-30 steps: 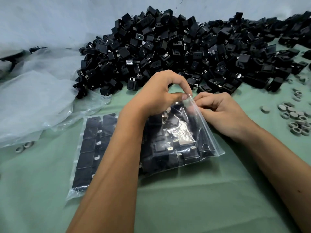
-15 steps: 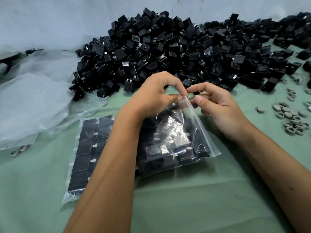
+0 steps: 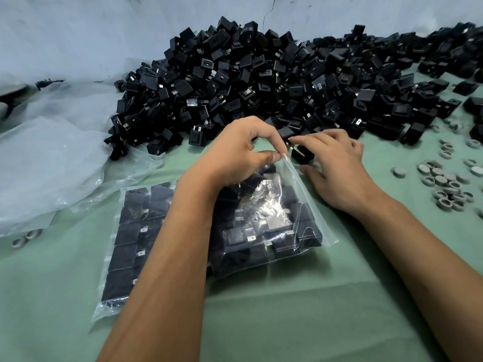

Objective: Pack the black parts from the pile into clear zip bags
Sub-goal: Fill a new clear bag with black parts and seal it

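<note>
A large pile of black parts (image 3: pixel 261 82) lies along the back of the green table. A clear zip bag (image 3: pixel 266 226) filled with black parts lies in front of me. My left hand (image 3: pixel 235 155) pinches its top edge between thumb and forefinger. My right hand (image 3: pixel 337 165) is off the bag, its fingers spread over a single black part (image 3: pixel 303 154) at the pile's near edge, thumb below it and forefinger above. I cannot tell whether it grips the part. A second filled bag (image 3: pixel 130 231) lies flat at the left, partly under my left forearm.
Crumpled clear plastic bags (image 3: pixel 52 158) are heaped at the left. Several grey rings (image 3: pixel 444 184) are scattered at the right, and two more rings (image 3: pixel 26 237) lie near the left edge. A pale wall (image 3: pixel 104 35) stands behind the pile. The green cloth (image 3: pixel 287 309) covers the table.
My right hand has let go of the bag's top edge and moved forward to a black part at the pile's edge. My left hand still pinches the bag.
</note>
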A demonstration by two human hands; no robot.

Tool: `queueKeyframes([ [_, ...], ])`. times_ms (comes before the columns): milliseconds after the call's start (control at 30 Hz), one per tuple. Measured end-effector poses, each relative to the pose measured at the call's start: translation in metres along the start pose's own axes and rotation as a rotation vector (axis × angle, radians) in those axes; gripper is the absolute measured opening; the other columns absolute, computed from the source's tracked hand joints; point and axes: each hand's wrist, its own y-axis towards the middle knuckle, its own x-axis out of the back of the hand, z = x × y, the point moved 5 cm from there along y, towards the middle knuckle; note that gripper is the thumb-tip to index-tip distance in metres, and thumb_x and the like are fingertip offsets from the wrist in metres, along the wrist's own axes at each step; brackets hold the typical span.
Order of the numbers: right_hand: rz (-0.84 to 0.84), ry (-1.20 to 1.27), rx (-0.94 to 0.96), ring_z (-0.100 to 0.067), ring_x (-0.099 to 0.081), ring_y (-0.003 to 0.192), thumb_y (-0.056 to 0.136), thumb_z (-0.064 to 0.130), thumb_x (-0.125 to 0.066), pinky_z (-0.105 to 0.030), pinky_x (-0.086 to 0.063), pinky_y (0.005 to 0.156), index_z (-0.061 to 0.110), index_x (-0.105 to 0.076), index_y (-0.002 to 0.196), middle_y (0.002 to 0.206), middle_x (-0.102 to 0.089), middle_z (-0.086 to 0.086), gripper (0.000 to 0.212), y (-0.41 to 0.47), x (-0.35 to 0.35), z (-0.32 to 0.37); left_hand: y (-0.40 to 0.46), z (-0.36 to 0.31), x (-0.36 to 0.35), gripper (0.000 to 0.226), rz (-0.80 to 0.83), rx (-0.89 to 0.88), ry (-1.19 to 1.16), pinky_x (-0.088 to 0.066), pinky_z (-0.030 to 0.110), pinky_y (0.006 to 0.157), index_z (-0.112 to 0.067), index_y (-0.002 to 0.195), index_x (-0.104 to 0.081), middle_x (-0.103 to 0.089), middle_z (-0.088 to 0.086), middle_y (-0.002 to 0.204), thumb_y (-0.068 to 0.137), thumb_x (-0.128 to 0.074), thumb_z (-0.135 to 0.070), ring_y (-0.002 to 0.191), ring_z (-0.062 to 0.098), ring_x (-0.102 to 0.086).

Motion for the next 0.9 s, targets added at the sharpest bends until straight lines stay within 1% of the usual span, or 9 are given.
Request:
queueKeyframes([
  [100,0.007,0.180,0.042,-0.020,-0.058,0.114,0.093,0.017,-0.075,-0.043,-0.051,0.098,0.024,-0.065,0.134,0.124,-0.061,0.004,0.044,-0.002,0.002,0.005,0.000,0.000,0.000,0.014,0.002,-0.002,0.006,-0.049,0.040,0.102,-0.031,0.089,-0.078,-0.065,-0.004,0.114,0.087,-0.080,-0.017,0.114,0.010,-0.060],
  [233,-0.033,0.322,-0.079,-0.014,-0.063,0.098,0.088,0.018,-0.080,-0.035,-0.056,0.090,0.024,-0.068,0.130,0.113,-0.065,0.003,0.044,-0.002,0.006,0.000,0.000,0.001,0.000,0.013,0.000,-0.003,0.017,-0.049,0.039,0.102,-0.029,0.090,-0.079,-0.065,-0.004,0.113,0.087,-0.080,-0.016,0.113,0.010,-0.060],
  [300,-0.071,0.540,-0.133,-0.016,-0.067,0.095,0.085,0.013,-0.084,-0.036,-0.058,0.090,0.024,-0.067,0.130,0.109,-0.069,0.002,0.049,-0.005,0.009,-0.003,0.000,0.001,0.000,0.013,-0.003,-0.007,0.023,-0.049,0.038,0.101,-0.029,0.090,-0.079,-0.065,-0.004,0.113,0.087,-0.081,-0.016,0.113,0.010,-0.060],
  [400,-0.047,0.843,-0.079,-0.027,-0.068,0.099,0.079,0.004,-0.087,-0.039,-0.058,0.094,0.020,-0.063,0.133,0.108,-0.069,-0.008,0.061,-0.008,0.014,0.000,0.001,0.001,0.001,0.013,-0.013,-0.012,0.024,-0.048,0.034,0.099,-0.029,0.090,-0.079,-0.065,-0.004,0.114,0.087,-0.081,-0.017,0.112,0.009,-0.060],
  [533,0.050,0.923,0.049,-0.030,-0.071,0.097,0.077,0.009,-0.090,-0.041,-0.058,0.093,0.013,-0.059,0.136,0.101,-0.073,-0.009,0.067,-0.010,0.019,0.017,0.001,0.001,0.002,0.016,-0.028,-0.012,0.013,-0.047,0.028,0.096,-0.031,0.089,-0.079,-0.064,-0.007,0.114,0.086,-0.082,-0.015,0.113,0.006,-0.059],
  [633,0.166,1.008,0.067,-0.034,-0.073,0.097,0.073,-0.004,-0.087,-0.041,-0.059,0.095,0.007,-0.057,0.137,0.102,-0.076,-0.014,0.072,-0.012,0.019,0.026,0.001,0.001,0.003,0.018,-0.027,-0.018,0.009,-0.047,0.028,0.095,-0.032,0.087,-0.078,-0.064,-0.007,0.113,0.085,-0.081,-0.015,0.112,0.005,-0.059],
  [700,0.226,1.052,0.061,-0.033,-0.074,0.097,0.073,-0.005,-0.086,-0.037,-0.060,0.094,0.008,-0.056,0.137,0.104,-0.076,-0.015,0.072,-0.014,0.021,0.029,0.001,0.001,0.003,0.019,-0.024,-0.021,0.002,-0.048,0.031,0.096,-0.033,0.086,-0.078,-0.065,-0.006,0.113,0.085,-0.082,-0.015,0.113,0.006,-0.060],
  [800,0.187,1.076,-0.003,-0.028,-0.076,0.093,0.077,-0.001,-0.082,-0.035,-0.061,0.090,0.009,-0.058,0.135,0.103,-0.077,-0.014,0.064,-0.014,0.026,0.026,0.000,0.001,0.004,0.019,-0.028,-0.021,-0.007,-0.049,0.032,0.097,-0.033,0.087,-0.078,-0.065,-0.007,0.114,0.085,-0.082,-0.014,0.113,0.006,-0.060],
  [900,0.136,0.991,-0.040,-0.029,-0.075,0.087,0.080,-0.008,-0.080,-0.044,-0.062,0.089,0.006,-0.064,0.126,0.095,-0.076,-0.014,0.050,-0.013,0.025,0.022,0.000,0.001,0.004,0.015,-0.027,-0.017,-0.009,-0.048,0.031,0.097,-0.029,0.090,-0.080,-0.065,-0.007,0.114,0.085,-0.081,-0.015,0.113,0.005,-0.060],
])
